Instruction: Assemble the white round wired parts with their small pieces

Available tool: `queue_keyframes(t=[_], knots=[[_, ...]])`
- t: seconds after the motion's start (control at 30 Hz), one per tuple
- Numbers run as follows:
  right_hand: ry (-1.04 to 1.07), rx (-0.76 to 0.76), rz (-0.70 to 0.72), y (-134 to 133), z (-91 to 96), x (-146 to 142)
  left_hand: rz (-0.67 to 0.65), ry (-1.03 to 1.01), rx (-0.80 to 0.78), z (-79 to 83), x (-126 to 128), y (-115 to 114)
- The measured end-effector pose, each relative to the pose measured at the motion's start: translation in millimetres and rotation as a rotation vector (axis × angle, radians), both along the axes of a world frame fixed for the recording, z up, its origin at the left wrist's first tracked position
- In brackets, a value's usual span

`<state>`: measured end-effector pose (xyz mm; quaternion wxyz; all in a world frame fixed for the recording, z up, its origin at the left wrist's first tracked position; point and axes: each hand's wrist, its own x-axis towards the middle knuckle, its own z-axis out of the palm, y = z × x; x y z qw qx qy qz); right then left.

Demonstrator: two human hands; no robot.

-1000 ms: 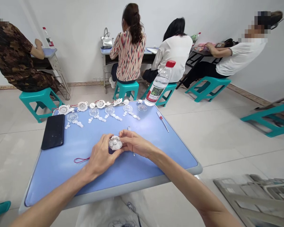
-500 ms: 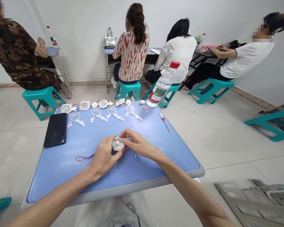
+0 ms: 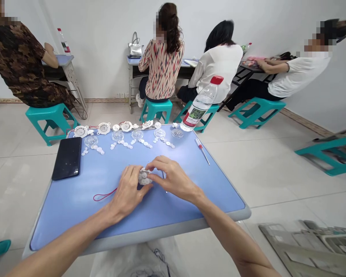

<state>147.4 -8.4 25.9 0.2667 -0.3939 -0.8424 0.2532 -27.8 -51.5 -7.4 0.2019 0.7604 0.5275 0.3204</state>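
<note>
My left hand point(image 3: 128, 188) is closed around a small round plastic gear case point(image 3: 144, 177), with white gears showing on its face. My right hand point(image 3: 173, 177) pinches the case's right edge between thumb and bent fingers; any small piece between those fingertips is too hidden to make out. A red cord loop point(image 3: 102, 197) comes out from beneath my left hand onto the blue desk point(image 3: 75, 215). Partly behind my right hand lies a thin metal rod point(image 3: 163, 175).
Along the far edge stand white round housings point(image 3: 104, 128), clear discs point(image 3: 118, 135) and small white gears point(image 3: 124, 142). A black phone point(image 3: 67, 158) lies left, a screwdriver point(image 3: 202, 151) right. A water bottle point(image 3: 200, 104) stands at the far right corner. Several people sit on green stools point(image 3: 155, 109) beyond.
My right hand's fingers have shifted over the case's edge, showing more of the metal rod. The case stays in my left hand. The view has shifted slightly.
</note>
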Motion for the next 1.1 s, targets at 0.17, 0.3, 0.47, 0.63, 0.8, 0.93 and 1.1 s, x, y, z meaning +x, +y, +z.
queue_keyframes(t=[0.17, 0.3, 0.47, 0.63, 0.8, 0.93, 1.1], knots=[[-0.16, 0.09, 0.051, -2.0, -1.5, -6.4, -0.003, -0.029, -0.028, 3.0, 0.9, 0.4], [-0.225, 0.111, 0.062, -2.7, 2.3, -9.1, 0.003, -0.022, -0.032, -0.5, 1.3, 0.9], [-0.256, 0.125, 0.096, -1.6, 5.3, -10.5, 0.008, -0.037, -0.016, -3.5, 1.2, 0.5], [-0.272, 0.15, 0.147, 1.4, 2.3, -8.7, 0.004, -0.03, -0.013, -4.2, 0.3, 0.6], [-0.262, 0.206, 0.189, 1.5, 0.9, -6.1, 0.006, -0.007, 0.033, -9.4, -0.1, 0.1], [-0.254, 0.228, 0.19, 0.5, 0.9, -4.2, 0.001, -0.005, 0.039, -11.4, 0.0, 0.3], [-0.209, 0.195, 0.187, 1.9, 1.3, 0.9, 0.0, -0.025, 0.009, -8.4, 0.3, -0.2]])
